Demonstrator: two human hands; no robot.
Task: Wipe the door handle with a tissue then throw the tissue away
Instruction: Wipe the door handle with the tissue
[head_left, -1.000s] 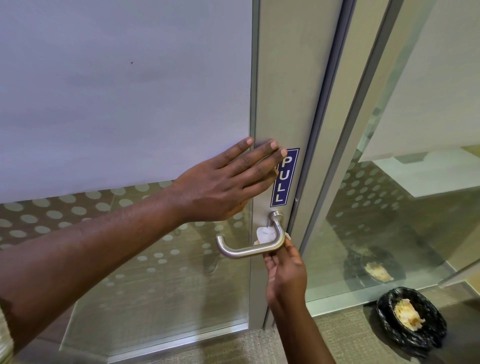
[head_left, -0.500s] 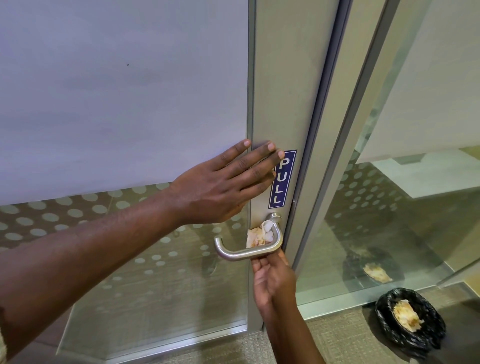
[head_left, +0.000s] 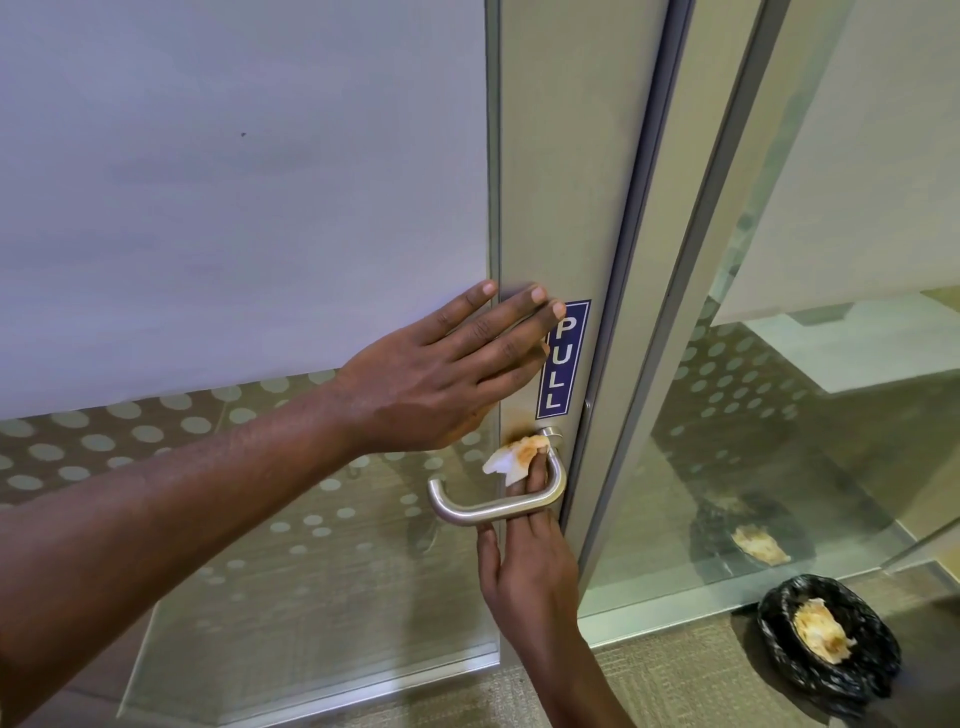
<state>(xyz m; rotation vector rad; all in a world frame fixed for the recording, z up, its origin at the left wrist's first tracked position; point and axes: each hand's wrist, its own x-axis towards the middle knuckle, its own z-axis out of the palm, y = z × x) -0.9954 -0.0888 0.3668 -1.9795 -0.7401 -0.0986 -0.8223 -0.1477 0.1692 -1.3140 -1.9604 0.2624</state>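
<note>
The stained tissue sits at the root of the door handle, pinched in the fingertips of the right hand, which reach up behind the bar. This looks like mid-wipe, and the orange smear beside the root needs rubbing next. The left hand lies flat, fingers straight, on the door frame. The black bin bag sits on the floor, right.

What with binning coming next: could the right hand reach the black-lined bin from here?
Probably yes: the right hand holds the tissue, and nothing stands between it and the bin, though a stoop seems needed.
</note>
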